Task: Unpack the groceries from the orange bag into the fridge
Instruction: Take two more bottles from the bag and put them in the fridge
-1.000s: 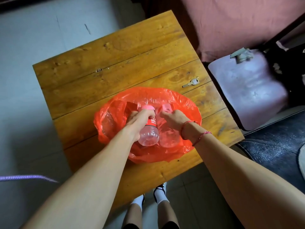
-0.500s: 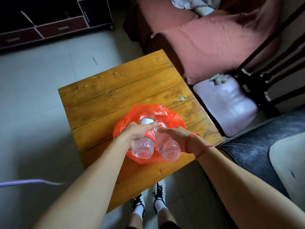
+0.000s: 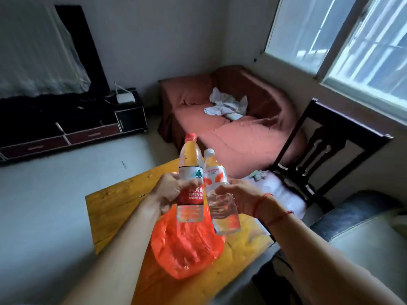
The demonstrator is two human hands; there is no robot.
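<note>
Above the orange bag (image 3: 185,247), both hands are raised side by side, each wrapped around a clear plastic bottle. The left hand (image 3: 171,192) grips the red-capped bottle (image 3: 190,170) across its red label, fingers curled round the front, and holds it nearly upright. The right hand (image 3: 241,198), with red string at the wrist, clasps the white-capped bottle (image 3: 217,177) just below its orange-and-white label. This bottle tips its cap toward the left one, and whether the two touch I cannot tell. Beneath the hands the bag lies slumped on the wooden table (image 3: 114,203), closer to the left forearm. Beyond the bottles sits a sofa (image 3: 242,137) draped in pink cloth, right of the right hand stands a dark wooden chair (image 3: 343,137), and far to the left of the left hand runs a low dark cabinet (image 3: 88,133).
</note>
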